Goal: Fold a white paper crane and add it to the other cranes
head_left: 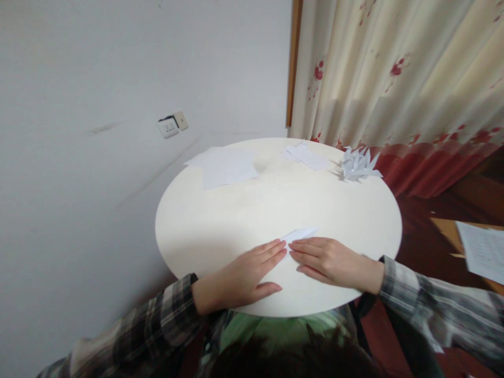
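Note:
A small folded piece of white paper (pixel 300 234) lies flat near the front of the round white table (pixel 189 231). My left hand (pixel 252 270) rests on its left end, fingers stretched out and thumb apart. From the right, my right hand (pixel 323 258) lies with straight fingers on the paper's near edge. The fingertips of both hands almost meet at the paper's middle. Parts of the paper are hidden under the fingers, so its exact folded shape does not show.
Loose white sheets (pixel 230 167) lie at the table's back left, and smaller paper pieces (pixel 306 156) at the back. A cluster of pointed folded paper figures (pixel 358 164) stands at the back right. A wall socket (pixel 168 127) and a flowered curtain (pixel 370 73) are beyond.

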`<state>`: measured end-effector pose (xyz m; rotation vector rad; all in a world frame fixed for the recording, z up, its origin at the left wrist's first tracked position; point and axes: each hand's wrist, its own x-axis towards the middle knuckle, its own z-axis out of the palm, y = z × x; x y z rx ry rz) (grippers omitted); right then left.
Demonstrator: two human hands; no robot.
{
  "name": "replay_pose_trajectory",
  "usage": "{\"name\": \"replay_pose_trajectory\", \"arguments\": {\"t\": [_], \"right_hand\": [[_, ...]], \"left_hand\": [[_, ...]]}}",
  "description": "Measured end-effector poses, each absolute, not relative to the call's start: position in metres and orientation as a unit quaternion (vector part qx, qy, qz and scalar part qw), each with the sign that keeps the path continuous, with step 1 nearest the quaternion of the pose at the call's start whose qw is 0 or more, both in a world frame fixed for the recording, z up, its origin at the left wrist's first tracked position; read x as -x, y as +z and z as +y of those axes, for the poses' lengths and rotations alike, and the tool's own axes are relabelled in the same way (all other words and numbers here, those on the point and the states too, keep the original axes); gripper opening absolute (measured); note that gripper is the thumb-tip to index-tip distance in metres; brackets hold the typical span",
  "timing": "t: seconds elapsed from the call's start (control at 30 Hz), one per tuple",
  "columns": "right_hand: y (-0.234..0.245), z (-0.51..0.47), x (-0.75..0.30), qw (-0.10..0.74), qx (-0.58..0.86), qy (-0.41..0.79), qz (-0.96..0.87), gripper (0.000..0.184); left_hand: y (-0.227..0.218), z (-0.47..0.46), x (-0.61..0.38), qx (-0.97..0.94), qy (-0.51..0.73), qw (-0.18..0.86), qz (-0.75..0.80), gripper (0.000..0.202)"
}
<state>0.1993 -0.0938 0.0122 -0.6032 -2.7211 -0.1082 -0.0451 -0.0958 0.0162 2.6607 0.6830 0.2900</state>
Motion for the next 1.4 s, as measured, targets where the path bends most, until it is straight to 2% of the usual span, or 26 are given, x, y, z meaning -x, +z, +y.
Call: {"name": "replay_pose_trajectory", "arguments": {"t": [0.07, 0.13, 0.2, 0.3, 0.43, 0.53, 0.6, 0.73, 0.83, 0.9, 0.97, 1.1, 1.17, 1.27, 1.4], "right_hand": [[0.013, -0.091, -0.195, 0.16, 0.216, -0.055, -0.962, 0.027], [0.015, -0.089, -0.191, 0.133, 0.207, -0.089, -0.965, 0.026], [0.017, -0.088, -0.186, 0.107, 0.19, -0.126, -0.968, 0.024], [0.018, -0.089, -0.183, 0.092, 0.17, -0.16, -0.968, 0.022], [0.013, -0.089, -0.183, 0.119, 0.163, -0.161, -0.966, 0.019], [0.014, -0.086, -0.185, 0.195, 0.21, -0.091, -0.954, 0.02], [0.021, -0.082, -0.183, 0.277, 0.276, 0.011, -0.92, 0.021], [0.046, -0.068, -0.172, 0.434, 0.409, 0.254, -0.762, 0.019], [0.06, -0.054, -0.159, 0.502, 0.419, 0.386, -0.652, 0.022], [0.063, -0.046, -0.154, 0.535, 0.406, 0.413, -0.615, 0.023], [0.062, -0.039, -0.154, 0.561, 0.408, 0.375, -0.615, 0.024], [0.053, -0.026, -0.166, 0.551, 0.458, 0.272, -0.642, 0.028], [0.049, -0.02, -0.172, 0.532, 0.448, 0.327, -0.64, 0.029], [0.045, -0.014, -0.174, 0.437, 0.398, 0.476, -0.651, 0.032], [0.038, -0.011, -0.172, 0.413, 0.381, 0.522, -0.642, 0.032]], "left_hand": [[0.021, -0.091, 0.046, -0.937, 0.108, 0.228, 0.242, 0.056], [0.025, -0.085, 0.047, -0.923, 0.127, 0.272, 0.241, 0.038], [0.029, -0.078, 0.047, -0.901, 0.143, 0.319, 0.257, 0.03], [0.035, -0.069, 0.047, -0.872, 0.161, 0.373, 0.272, 0.027], [0.044, -0.058, 0.052, -0.844, 0.128, 0.441, 0.276, 0.029], [0.045, -0.053, 0.058, -0.809, 0.124, 0.505, 0.275, 0.029], [0.042, -0.05, 0.059, -0.775, 0.159, 0.553, 0.262, 0.03], [0.043, -0.041, 0.041, -0.706, 0.265, 0.615, 0.232, 0.051], [0.055, -0.035, 0.015, -0.639, 0.373, 0.603, 0.298, 0.047], [0.062, -0.031, -0.001, -0.593, 0.429, 0.6, 0.323, 0.042], [0.063, -0.026, -0.013, -0.559, 0.461, 0.61, 0.32, 0.04], [0.044, -0.019, -0.022, -0.495, 0.48, 0.629, 0.36, 0.032], [0.035, -0.019, -0.023, -0.49, 0.472, 0.633, 0.368, 0.028], [0.028, -0.022, -0.023, -0.489, 0.46, 0.638, 0.378, 0.02], [0.028, -0.026, -0.024, -0.483, 0.436, 0.651, 0.391, 0.015]]}}
